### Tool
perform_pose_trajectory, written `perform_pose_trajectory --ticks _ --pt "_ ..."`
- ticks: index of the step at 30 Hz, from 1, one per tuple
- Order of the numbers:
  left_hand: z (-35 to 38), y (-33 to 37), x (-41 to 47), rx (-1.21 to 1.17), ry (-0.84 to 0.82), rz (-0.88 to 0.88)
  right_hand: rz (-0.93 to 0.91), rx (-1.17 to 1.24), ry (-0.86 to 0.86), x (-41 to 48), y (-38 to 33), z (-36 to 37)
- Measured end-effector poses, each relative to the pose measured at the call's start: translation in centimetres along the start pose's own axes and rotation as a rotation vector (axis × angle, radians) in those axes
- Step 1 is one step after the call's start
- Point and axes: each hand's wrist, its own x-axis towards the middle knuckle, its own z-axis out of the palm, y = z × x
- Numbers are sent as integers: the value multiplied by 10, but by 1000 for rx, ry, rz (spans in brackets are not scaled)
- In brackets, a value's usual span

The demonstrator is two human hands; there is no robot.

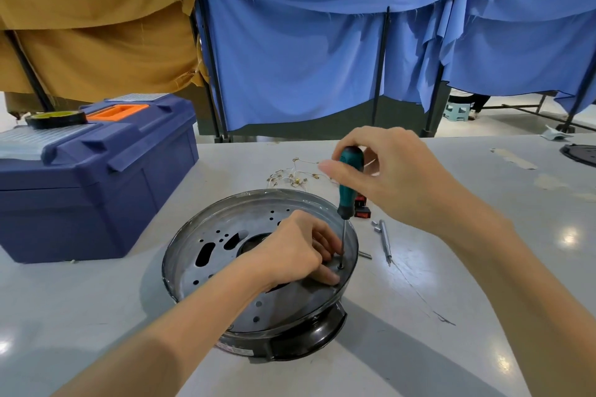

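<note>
A round metal appliance base (206, 235) with a perforated plate and black lower housing sits on the grey table in the centre. My right hand (396, 177) grips the green handle of a screwdriver (350, 184), held upright with its tip on a screw (341, 266) near the base's right inner rim. My left hand (296, 251) reaches into the base, and its fingers pinch the screwdriver shaft just above the screw.
A blue toolbox (96, 184) with an orange handle and a tape roll (56, 119) on its lid stands at the left. Loose wires with brass terminals (293, 176), red switches (361, 208), driver bits (385, 240) lie behind and right of the base. Blue and brown cloth screens hang behind the table.
</note>
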Motion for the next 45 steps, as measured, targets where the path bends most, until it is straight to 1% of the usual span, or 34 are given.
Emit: perform_pose_trajectory --ticks 4,7,9,11,14,15,18,21,23,25,26,27,29,32,35,37,38,40,42,43,45 --pt "0 0 0 -9 -2 0 -3 67 -45 -3 5 2" --pt "0 0 -1 -7 9 5 -23 66 18 -6 2 5" --pt "0 0 -1 -6 8 7 -19 13 29 -6 0 5" --pt "0 0 -1 -13 2 4 -8 -10 -25 -4 3 2" --pt "0 0 0 -14 -5 4 -10 36 -119 -1 7 -1" --pt "0 0 0 -15 -4 6 -17 41 -115 -2 8 -1" --pt "0 -1 -1 -16 0 7 -52 45 -10 -6 4 6" --pt "0 -1 -2 -10 2 10 -10 -11 16 -5 5 7" --pt "0 -1 -1 -10 8 4 34 -28 -60 -3 8 2" --pt "0 -1 -1 -11 7 3 49 70 -174 -2 10 -4" --pt "0 -1 -1 -11 4 5 43 116 -201 -3 10 -6" --pt "0 -2 -1 -11 3 5 23 130 -192 -4 9 -7" --pt "-1 -1 -1 -6 4 5 -10 100 -113 -7 4 -4" --pt "0 -1 -1 3 -2 7 -3 39 -48 -9 -2 0" --pt "0 -1 -1 4 1 6 21 19 -129 -5 2 -5" --pt "0 -1 0 9 5 11 4 79 -185 -4 3 -8" --pt "0 -1 0 8 5 13 -8 112 -183 -4 3 -7" --pt "0 -1 0 6 4 12 -22 97 -109 -6 -1 -1" --pt "0 -1 -1 2 6 8 -20 27 -21 -6 -2 6" --pt "0 -1 -1 0 7 7 -3 -5 2 -5 -1 7" --pt "0 -1 -1 -5 9 6 39 -29 -10 -2 3 5"
